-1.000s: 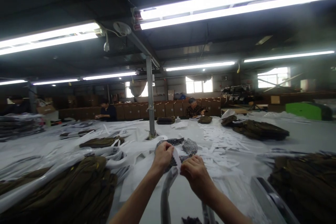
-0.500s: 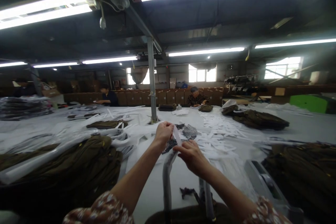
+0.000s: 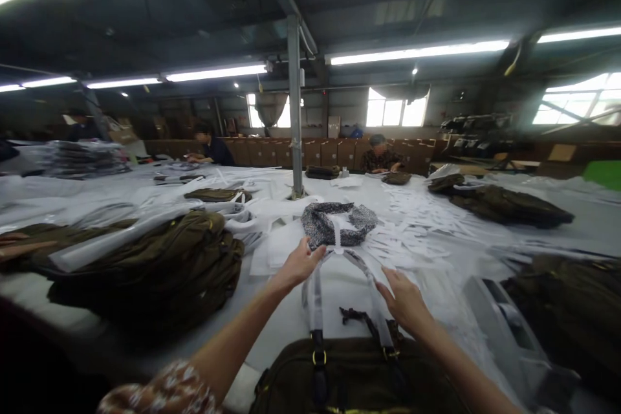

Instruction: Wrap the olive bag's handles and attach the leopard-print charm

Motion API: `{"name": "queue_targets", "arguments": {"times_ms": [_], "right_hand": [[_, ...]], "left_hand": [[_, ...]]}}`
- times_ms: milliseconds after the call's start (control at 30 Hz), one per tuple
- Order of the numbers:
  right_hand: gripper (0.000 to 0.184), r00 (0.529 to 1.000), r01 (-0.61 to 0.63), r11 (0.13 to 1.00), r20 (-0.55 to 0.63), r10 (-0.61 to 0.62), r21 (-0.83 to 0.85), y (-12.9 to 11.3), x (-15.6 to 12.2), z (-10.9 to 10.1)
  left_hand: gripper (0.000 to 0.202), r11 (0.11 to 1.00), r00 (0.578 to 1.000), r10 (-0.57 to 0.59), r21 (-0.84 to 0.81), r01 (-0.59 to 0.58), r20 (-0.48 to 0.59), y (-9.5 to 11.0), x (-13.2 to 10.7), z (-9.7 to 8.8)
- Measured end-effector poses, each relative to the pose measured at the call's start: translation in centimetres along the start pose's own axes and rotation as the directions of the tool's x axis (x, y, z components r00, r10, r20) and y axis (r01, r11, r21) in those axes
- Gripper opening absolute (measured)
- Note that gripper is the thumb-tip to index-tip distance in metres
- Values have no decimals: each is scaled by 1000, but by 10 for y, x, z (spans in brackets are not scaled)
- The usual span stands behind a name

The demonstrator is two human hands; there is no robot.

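A dark olive bag (image 3: pixel 361 369) with gold-coloured rings lies directly in front of me. Its upright handles (image 3: pixel 315 304) are wrapped in pale, see-through covering and reach away from me. Where they meet at the top, a white strip (image 3: pixel 338 233) stands upright. At the left side of that arch is my left hand (image 3: pixel 301 264), thumb and forefinger apart, the thumb at or against the handle. My right hand (image 3: pixel 406 301) is beside the right part of the arch, fingers spread and holding nothing. Just beyond lies a speckled black-and-white cloth piece (image 3: pixel 317 223).
Stacked olive bags (image 3: pixel 189 265) stand on my left, a clear roll across them; another person's hand (image 3: pixel 19 242) reaches in there. White strips (image 3: pixel 417 213) cover the right middle. A grey device (image 3: pixel 504 323) and dark bags are at right. A metal post (image 3: pixel 295 110) rises ahead.
My hands have let go of the white strip, which now stands at the handle top, and have moved apart. The view has tipped down, showing more of the bag.
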State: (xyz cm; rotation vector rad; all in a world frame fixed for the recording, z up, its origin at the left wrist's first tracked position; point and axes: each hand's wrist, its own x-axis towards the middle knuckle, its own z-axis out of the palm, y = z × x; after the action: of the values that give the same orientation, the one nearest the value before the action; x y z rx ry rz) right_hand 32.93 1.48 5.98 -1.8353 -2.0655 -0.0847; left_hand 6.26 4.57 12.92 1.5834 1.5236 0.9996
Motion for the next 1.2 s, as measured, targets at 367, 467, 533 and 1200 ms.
{"name": "queue_targets", "arguments": {"times_ms": [367, 467, 533, 1200], "right_hand": [[62, 924, -330, 900, 291, 246, 287, 21, -32, 62], [67, 911, -368, 878, 307, 274, 307, 18, -33, 64], [74, 896, -397, 864, 337, 291, 311, 18, -32, 65], [64, 854, -500, 839, 286, 435, 216, 15, -31, 90]], "left_hand": [[94, 971, 994, -106, 210, 109, -27, -93, 15, 63], [74, 972, 999, -37, 230, 38, -9, -90, 23, 76], [54, 969, 1000, -21, 246, 24, -16, -91, 28, 86], [61, 735, 953, 274, 611, -295, 130, -73, 116, 100]]}}
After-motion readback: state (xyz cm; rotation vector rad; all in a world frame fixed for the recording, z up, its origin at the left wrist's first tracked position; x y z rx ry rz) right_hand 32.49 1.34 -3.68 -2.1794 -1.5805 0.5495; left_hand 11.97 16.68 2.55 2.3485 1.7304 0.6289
